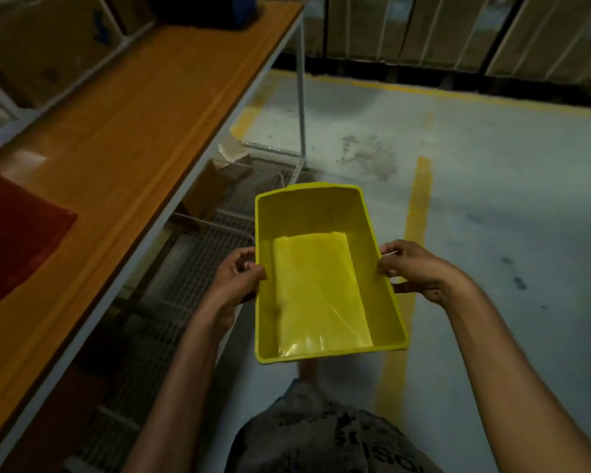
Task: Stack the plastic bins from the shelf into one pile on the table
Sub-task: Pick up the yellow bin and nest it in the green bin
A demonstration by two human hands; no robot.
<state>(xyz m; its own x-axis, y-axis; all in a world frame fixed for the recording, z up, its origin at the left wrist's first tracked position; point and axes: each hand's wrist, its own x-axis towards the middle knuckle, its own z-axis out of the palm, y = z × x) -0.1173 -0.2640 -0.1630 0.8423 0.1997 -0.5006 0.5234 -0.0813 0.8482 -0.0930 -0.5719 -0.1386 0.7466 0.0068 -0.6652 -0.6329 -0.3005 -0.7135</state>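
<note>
**Yellow bin held over the floor in 2 hands**

Yellow plastic formed the bin [325, 268], an open rectangular tub carried upright in the air above the grey concrete floor [509, 199], to the right of the wooden table [123, 131]. It was empty; its inner bottom showed only a glossy sheen. No label or brand could be read on it.

The left hand [234, 279] gripped the left long rim near its middle, thumb over the edge and the other fingers down the outer wall. The right hand [413, 268] gripped the right long rim opposite, its fingers curled over the edge. Both forearms reached forward from the bottom of the frame, roughly parallel.

Below the bin, dark printed lettering ran across the person's grey garment [321, 438], too blurred to read.

On the table's left edge stood a red bin [17, 233], well apart from the yellow one. A dark blue object [215, 8] sat at the table's far end. A wire shelf [198, 254] under the tabletop held a cardboard box [212, 189]. A yellow painted line [417, 213] ran along the floor beneath the bin's right side.
</note>
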